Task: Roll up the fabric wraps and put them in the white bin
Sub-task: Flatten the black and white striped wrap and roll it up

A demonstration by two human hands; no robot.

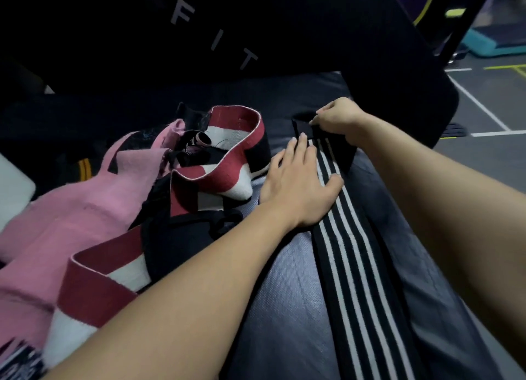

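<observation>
The left hand (299, 180) lies flat, fingers straight and slightly spread, pressing on a black wrap with white stripes (358, 266) that runs lengthwise along a dark padded worktop (287, 308). Its palm covers the wrap's left edge and its thumb reaches across the stripes. Just beyond its fingertips, the right hand (338, 118) pinches the far end of the same wrap, fingers curled down onto the plain black end piece, which is lifted and folded a little at that spot. The two hands sit close together, nearly touching, both on this one wrap. From under the left palm the striped wrap stretches back toward the person, flat and unrolled, passing between the two forearms.

To the left of the left hand, touching its outer edge or just beside it, lies a loose heap of other wraps: a red, white and black wrap (227, 152) looped and standing partly on edge, and farther left a pink wrap (71, 209) spread in folds. A small pink and black rolled piece (200, 140) sits in the middle of that heap. At the far left edge, beyond the pink wrap, a pale white corner (12, 189) shows; whether it is the bin cannot be told. Beyond the right hand rises a dark upright pad (384, 66), and past it to the right is grey floor with white lines (484, 106).
</observation>
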